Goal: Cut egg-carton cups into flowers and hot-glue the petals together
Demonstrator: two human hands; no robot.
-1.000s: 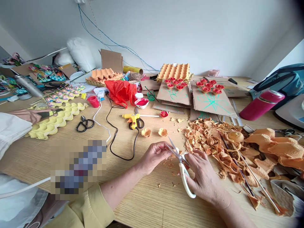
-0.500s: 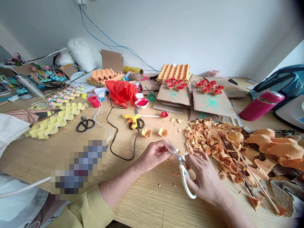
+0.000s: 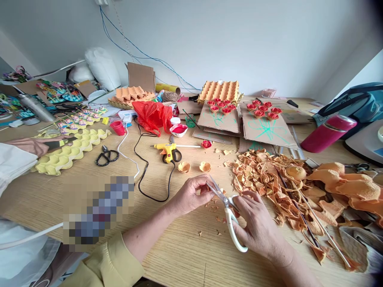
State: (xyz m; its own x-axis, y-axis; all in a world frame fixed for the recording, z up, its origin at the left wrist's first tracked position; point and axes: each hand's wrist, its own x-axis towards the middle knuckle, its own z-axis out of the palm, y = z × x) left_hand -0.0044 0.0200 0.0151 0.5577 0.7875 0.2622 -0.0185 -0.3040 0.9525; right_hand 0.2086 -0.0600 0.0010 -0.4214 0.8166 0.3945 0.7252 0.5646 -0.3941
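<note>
In my right hand (image 3: 259, 227) is a pair of white-handled scissors (image 3: 231, 225), my fingers closed through the loops. The blades stand slightly apart and point up and left, their tips at the fingertips of my left hand (image 3: 191, 196). Thumb and fingers of that hand are pinched together; whatever lies between them is hidden. Just beyond sit two cups (image 3: 205, 166) of orange egg-carton pulp. Small orange scraps (image 3: 214, 208) lie on the wooden table (image 3: 179, 251) under the blades.
A yellow glue gun (image 3: 167, 149) with a black cord lies ahead. Orange trimmings (image 3: 257, 175) and carton pieces (image 3: 347, 183) pile up at right. Red paper flowers (image 3: 263, 108) stand on cardboard. Black scissors (image 3: 107, 156) and another person's sleeve (image 3: 18, 161) are at left.
Both hands stay almost in place. The scissors have shifted down very slightly along with my right hand.
</note>
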